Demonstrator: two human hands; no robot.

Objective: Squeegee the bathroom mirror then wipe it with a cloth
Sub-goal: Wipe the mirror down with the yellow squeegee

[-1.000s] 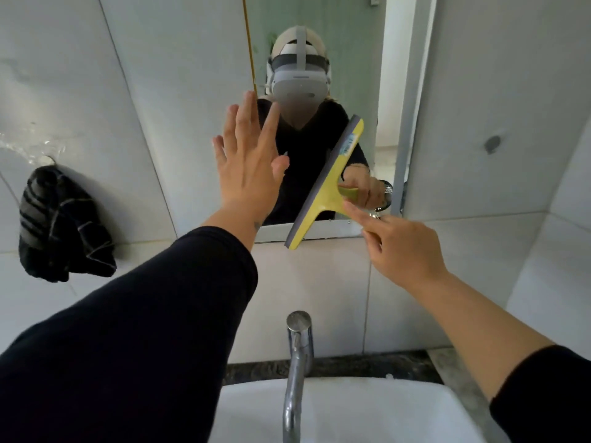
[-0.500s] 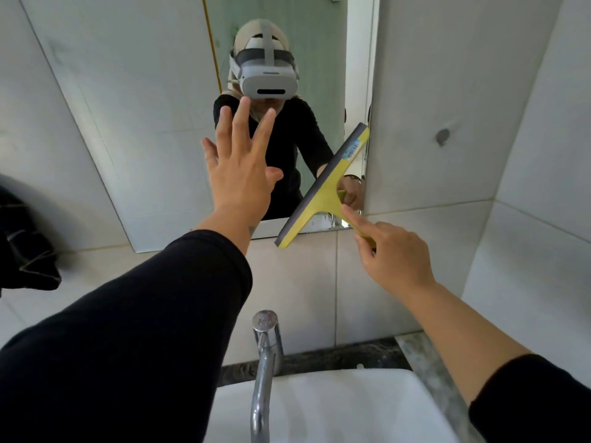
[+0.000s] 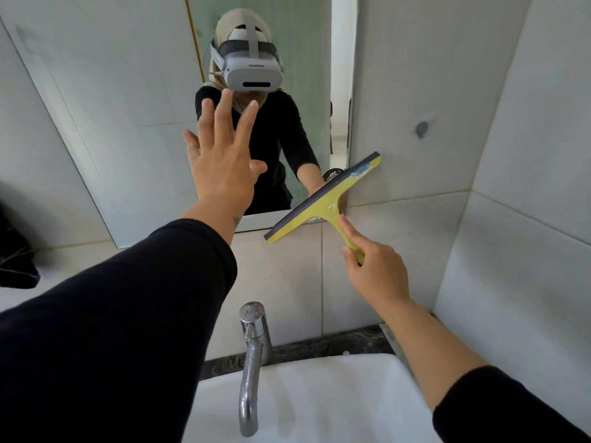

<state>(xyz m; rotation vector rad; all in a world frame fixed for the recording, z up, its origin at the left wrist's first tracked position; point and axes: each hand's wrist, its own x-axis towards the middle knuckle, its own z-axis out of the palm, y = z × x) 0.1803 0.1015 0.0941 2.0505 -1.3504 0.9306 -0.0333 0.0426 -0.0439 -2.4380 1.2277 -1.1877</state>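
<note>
Slid rightward and down since a second ago: squeegee (image 3: 323,203) now at the mirror (image 3: 134,123) bottom corner, blade overhanging onto tile toward 4 o'clock. Gripped by the handle in the right hand (image 3: 374,270), fingers closed, likely ending a stroke. Spread open at 11 o'clock, left hand (image 3: 224,164), flat toward the glass, perhaps bracing.

Squeegee (image 3: 323,204) handle end hidden in right hand (image 3: 374,270).
</note>
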